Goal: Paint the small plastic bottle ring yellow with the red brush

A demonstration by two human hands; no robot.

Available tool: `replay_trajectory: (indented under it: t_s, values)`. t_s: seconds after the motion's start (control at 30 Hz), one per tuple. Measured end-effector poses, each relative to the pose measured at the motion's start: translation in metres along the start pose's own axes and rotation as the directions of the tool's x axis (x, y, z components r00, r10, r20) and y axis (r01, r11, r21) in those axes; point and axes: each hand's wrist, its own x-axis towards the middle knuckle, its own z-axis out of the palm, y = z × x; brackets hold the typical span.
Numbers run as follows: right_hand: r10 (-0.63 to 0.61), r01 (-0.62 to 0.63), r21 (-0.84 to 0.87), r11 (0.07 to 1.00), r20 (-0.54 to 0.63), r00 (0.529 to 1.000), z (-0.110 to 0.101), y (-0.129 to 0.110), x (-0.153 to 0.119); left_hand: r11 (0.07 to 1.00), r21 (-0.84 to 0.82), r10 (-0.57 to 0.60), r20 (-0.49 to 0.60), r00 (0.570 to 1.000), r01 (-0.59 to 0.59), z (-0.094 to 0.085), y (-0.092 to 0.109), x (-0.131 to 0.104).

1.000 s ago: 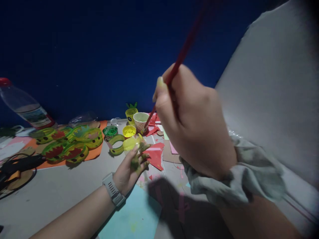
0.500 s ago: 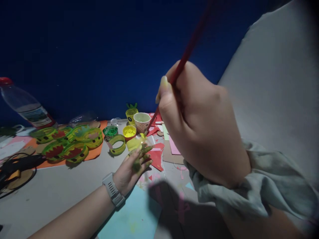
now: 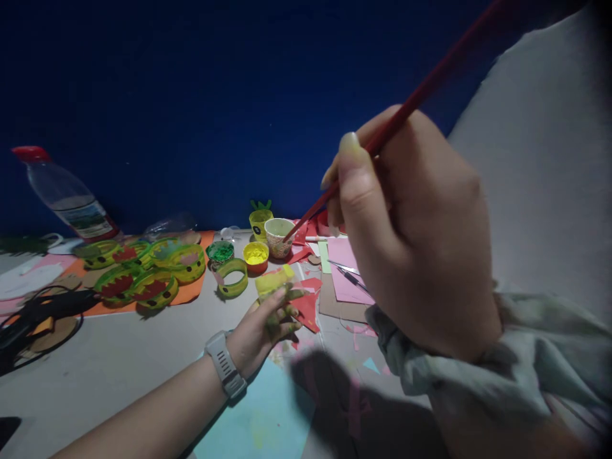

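Note:
In my right hand (image 3: 411, 217), fingers closed, is a long red paintbrush (image 3: 425, 89) slanting down to the left. Its lower end reaches the rim of a patterned paper cup (image 3: 280, 247); whether the bristles touch it I cannot tell. My left hand (image 3: 261, 331), palm smeared with green, grips a yellow-painted piece (image 3: 270, 282) between thumb and fingers; its full shape is partly hidden. Behind that piece stand a cup of yellow paint (image 3: 256, 257) and a cup of green paint (image 3: 221, 252). A green-yellow ring (image 3: 233, 288) stands on the table beside them.
Several painted rings (image 3: 157, 271) lie on orange paper (image 3: 198, 290) at left, near a tilted bottle (image 3: 71, 201) and a black cable (image 3: 52, 319). Red scraps (image 3: 306, 306), pink paper (image 3: 344, 287) and a pen (image 3: 354, 280) are at right. Light-blue paper (image 3: 258, 421) lies in front.
The paintbrush has swung from the yellow-painted piece up to the patterned cup and now slants more. My right hand has shifted right. The whole view has moved slightly.

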Motion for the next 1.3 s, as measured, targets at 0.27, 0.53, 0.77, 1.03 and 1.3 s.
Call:
replay_trajectory:
  t_s: [0.27, 0.53, 0.77, 1.03, 1.3]
  values:
    - [0.314, -0.390, 0.387, 0.835, 0.245, 0.917, 0.061, 0.086, 0.008, 0.974, 0.227, -0.053, 0.118, 0.992, 0.025, -0.001, -0.002, -0.011]
    - [0.323, -0.413, 0.287, 0.864, 0.314, 0.893, 0.099, 0.099, -0.012, 0.976, 0.210, 0.009, 0.184, 0.983, -0.048, 0.003, 0.002, -0.012]
    - [0.313, -0.378, 0.203, 0.903, 0.292, 0.904, 0.100, 0.094, -0.012, 0.983, 0.181, 0.009, 0.176, 0.984, -0.041, 0.004, 0.002, -0.011]
    - [0.250, -0.313, 0.273, 0.910, 0.243, 0.937, 0.083, 0.078, -0.003, 0.982, 0.182, -0.069, 0.091, 0.993, 0.051, 0.004, 0.000, -0.009]
    - [0.164, -0.118, 0.269, 0.956, -0.158, 0.974, 0.016, 0.027, 0.006, 0.999, 0.027, 0.027, 0.056, 0.998, -0.029, -0.003, -0.002, -0.004]
